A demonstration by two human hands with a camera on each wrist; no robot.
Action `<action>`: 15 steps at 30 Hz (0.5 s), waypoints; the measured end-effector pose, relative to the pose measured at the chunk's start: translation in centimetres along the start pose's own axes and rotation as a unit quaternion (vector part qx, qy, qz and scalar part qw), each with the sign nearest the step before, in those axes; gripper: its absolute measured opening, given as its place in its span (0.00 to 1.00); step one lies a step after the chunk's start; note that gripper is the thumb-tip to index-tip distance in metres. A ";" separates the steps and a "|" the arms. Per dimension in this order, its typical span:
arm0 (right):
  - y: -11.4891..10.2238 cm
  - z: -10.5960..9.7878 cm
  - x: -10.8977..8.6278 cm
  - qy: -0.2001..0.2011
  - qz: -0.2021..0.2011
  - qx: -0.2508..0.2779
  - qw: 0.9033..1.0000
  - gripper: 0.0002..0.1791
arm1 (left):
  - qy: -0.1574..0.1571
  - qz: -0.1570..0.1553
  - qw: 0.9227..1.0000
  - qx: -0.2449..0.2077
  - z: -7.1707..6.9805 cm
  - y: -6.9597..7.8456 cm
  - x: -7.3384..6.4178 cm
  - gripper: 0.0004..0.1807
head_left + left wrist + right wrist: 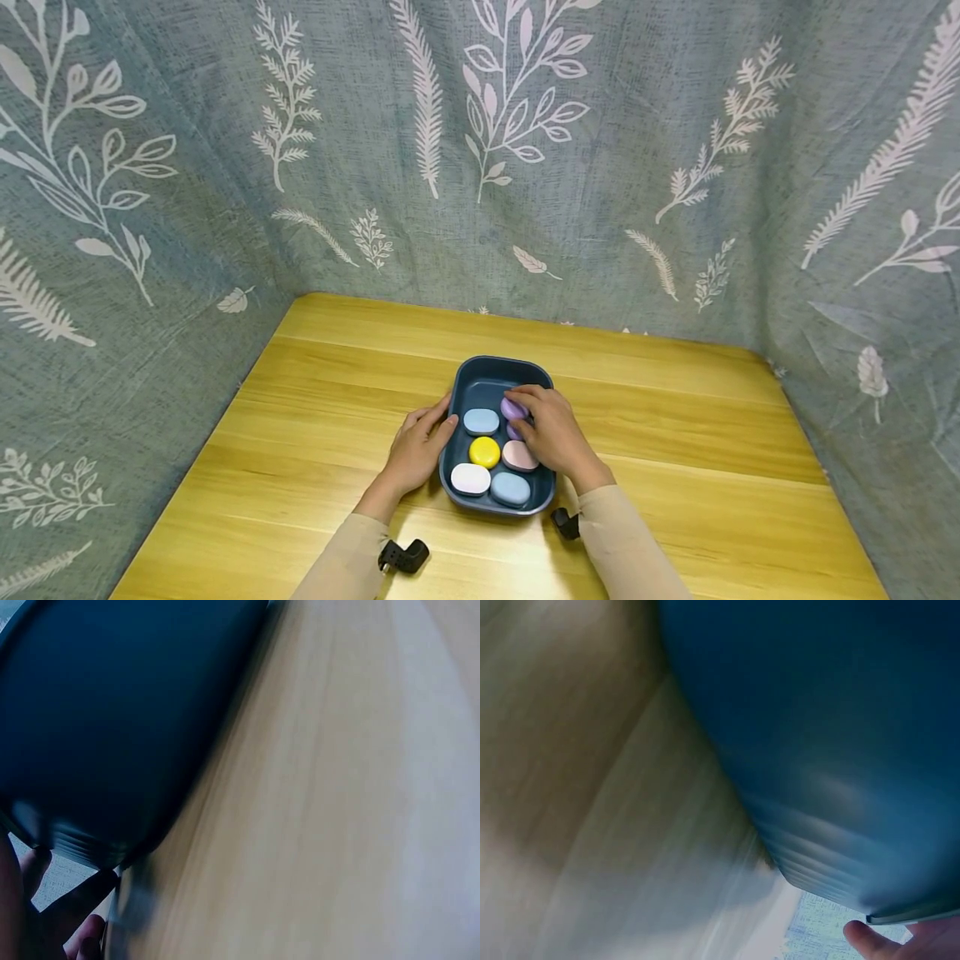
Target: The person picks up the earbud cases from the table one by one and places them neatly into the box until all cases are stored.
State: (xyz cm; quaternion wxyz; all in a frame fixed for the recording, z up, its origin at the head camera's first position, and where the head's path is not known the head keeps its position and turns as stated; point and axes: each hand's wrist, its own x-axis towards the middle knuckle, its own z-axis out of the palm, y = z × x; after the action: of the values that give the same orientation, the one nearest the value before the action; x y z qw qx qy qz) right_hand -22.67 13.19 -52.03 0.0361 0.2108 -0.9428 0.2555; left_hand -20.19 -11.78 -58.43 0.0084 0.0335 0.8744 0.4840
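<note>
A dark blue rectangular tray [491,368] with rounded corners holds several smooth, rounded soap bars. My left hand [412,448] grips the tray's left side, thumb at the rim and fingers along the outer wall. Over the right side, my right hand [553,429] pinches a purple soap [512,408] between thumb and fingers; more purple shows just below it, partly hidden by the thumb. Nearby lie a light blue soap [481,421], a round yellow soap [484,452], a pink soap [519,455], a white soap [470,478] and another blue soap [511,488]. Both wrist views show mostly the tray's outside.
The tray stands on a yellowish wood-grain table [330,367]. Grey-green curtains [337,125] with white leaf prints enclose the back and sides. A black wrist mount [405,556] sits at the left sleeve and another black mount [566,523] at the right.
</note>
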 end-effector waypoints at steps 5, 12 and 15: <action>0.0 0.4 0.3 0.007 -0.002 0.000 1.000 0.22 | -0.007 -0.005 1.000 0.000 -0.1 0.0 0.1 0.31; 0.1 0.8 0.7 -0.009 0.011 -0.012 1.000 0.21 | -0.008 -0.011 1.000 -0.003 -0.2 0.1 0.0 0.31; 0.1 0.9 0.8 -0.012 0.017 -0.014 1.000 0.21 | -0.004 -0.004 1.000 0.001 -0.1 0.1 0.0 0.31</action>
State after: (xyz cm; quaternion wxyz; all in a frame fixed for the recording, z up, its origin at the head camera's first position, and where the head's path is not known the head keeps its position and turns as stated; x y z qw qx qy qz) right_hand -23.44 12.52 -52.72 0.0234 0.1976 -0.9502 0.2399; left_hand -20.16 -11.85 -58.30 0.0137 0.0314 0.8748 0.4833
